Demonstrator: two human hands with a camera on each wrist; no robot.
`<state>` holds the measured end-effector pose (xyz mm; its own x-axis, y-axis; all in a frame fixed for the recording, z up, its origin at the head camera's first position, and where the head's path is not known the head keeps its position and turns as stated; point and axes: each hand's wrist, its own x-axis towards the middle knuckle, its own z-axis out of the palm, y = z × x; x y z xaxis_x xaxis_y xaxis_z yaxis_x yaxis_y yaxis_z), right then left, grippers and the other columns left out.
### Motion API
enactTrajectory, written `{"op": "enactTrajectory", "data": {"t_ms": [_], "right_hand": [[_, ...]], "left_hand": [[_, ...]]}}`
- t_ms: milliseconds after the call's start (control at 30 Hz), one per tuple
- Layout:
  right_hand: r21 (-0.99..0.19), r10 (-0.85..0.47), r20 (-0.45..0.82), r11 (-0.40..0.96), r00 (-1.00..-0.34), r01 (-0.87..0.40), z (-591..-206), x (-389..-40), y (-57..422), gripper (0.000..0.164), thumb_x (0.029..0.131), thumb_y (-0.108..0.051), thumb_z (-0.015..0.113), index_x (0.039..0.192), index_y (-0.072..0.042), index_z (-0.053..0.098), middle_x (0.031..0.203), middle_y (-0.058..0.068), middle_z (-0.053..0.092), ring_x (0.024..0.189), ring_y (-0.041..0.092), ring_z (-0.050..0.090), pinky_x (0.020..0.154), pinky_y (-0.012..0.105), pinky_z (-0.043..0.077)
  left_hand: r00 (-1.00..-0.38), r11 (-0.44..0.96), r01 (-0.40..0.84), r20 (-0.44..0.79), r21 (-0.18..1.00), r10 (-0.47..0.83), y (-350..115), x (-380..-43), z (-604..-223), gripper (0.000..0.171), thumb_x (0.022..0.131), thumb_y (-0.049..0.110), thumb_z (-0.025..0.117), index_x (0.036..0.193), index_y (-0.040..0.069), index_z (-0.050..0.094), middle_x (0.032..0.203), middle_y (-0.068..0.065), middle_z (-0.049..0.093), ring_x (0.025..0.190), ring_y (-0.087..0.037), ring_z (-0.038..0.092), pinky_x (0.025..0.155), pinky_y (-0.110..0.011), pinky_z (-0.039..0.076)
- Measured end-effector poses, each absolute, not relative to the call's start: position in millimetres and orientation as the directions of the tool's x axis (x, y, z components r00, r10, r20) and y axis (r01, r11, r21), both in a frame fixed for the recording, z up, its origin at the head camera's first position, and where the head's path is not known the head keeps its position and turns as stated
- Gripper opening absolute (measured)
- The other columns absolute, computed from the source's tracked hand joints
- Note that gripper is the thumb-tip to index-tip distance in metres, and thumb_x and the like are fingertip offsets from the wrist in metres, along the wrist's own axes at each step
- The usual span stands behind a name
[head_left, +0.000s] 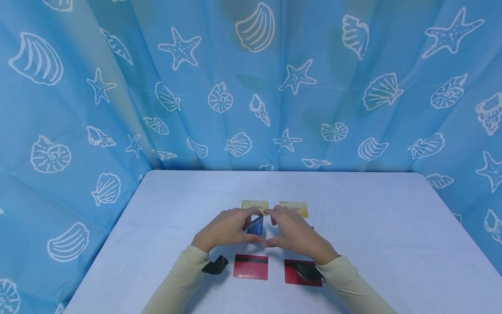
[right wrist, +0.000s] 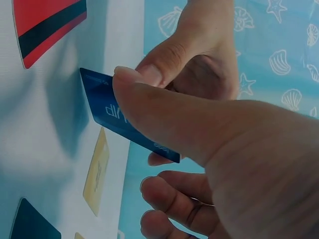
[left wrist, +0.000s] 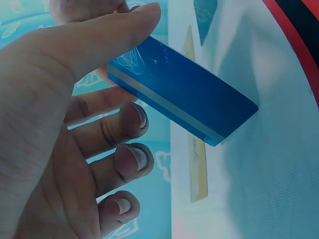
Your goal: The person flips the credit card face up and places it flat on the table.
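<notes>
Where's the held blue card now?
In the head view, the blue card is held between left hand and right hand, just below the left yellow card.

The blue card (head_left: 256,227) looks like thin, smooth plastic with a glossy face; from it, the red cards (head_left: 251,269) at 6 and 4 o'clock share that plastic sheen, and the yellow cards (head_left: 300,210) at 12 and 2 look smooth too. The table (head_left: 372,218) beneath is matt and cloth-like, and the curtain (head_left: 243,117) towards 12 is smooth, creased cloth. Matt cloth sleeves (head_left: 176,279) lie at 8 and 4.
</notes>
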<state>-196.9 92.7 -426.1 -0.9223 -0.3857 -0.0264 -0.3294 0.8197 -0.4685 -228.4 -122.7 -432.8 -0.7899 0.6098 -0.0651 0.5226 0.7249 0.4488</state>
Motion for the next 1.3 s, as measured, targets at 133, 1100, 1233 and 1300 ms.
{"op": "enactTrajectory", "data": {"t_ms": [133,1100,1233,1300], "right_hand": [[-0.467,-0.381,-0.03,0.823,-0.924,-0.324,-429,-197,91,0.081,0.071,-0.036,0.096,0.14,-0.013,0.061,0.104,0.001,0.066,0.095,0.014,0.057,0.077,0.032,0.052],[-0.499,-0.393,-0.057,0.807,-0.918,-0.314,-448,-201,85,0.079,0.074,-0.042,0.093,0.138,-0.01,0.062,0.101,0.0,0.065,0.087,0.012,0.056,0.077,0.03,0.052],[-0.498,-0.39,-0.048,0.807,-0.92,-0.316,-451,-200,84,0.077,0.074,-0.042,0.093,0.137,-0.01,0.063,0.101,0.0,0.065,0.087,0.012,0.056,0.077,0.03,0.052],[-0.494,-0.387,-0.046,0.81,-0.921,-0.316,-452,-200,83,0.076,0.074,-0.042,0.093,0.136,-0.01,0.063,0.101,0.0,0.065,0.087,0.012,0.056,0.077,0.03,0.052]], "left_hand": [[-0.79,0.723,0.526,-0.058,0.449,0.61,-124,-229,-434,0.071,0.081,0.053,0.084,0.141,0.023,0.059,0.076,0.009,0.056,0.068,-0.007,0.053,0.058,-0.022,0.043],[-0.779,0.678,0.52,-0.038,0.519,0.626,-128,-228,-424,0.071,0.085,0.052,0.081,0.144,0.022,0.057,0.083,0.006,0.061,0.071,-0.008,0.055,0.062,-0.024,0.048],[-0.779,0.675,0.52,-0.035,0.524,0.627,-128,-227,-423,0.071,0.085,0.052,0.081,0.144,0.022,0.057,0.084,0.003,0.063,0.072,-0.008,0.055,0.062,-0.023,0.048],[-0.779,0.674,0.518,-0.035,0.527,0.626,-128,-227,-423,0.071,0.085,0.052,0.081,0.144,0.022,0.057,0.085,0.002,0.063,0.072,-0.008,0.055,0.062,-0.023,0.048]]}}
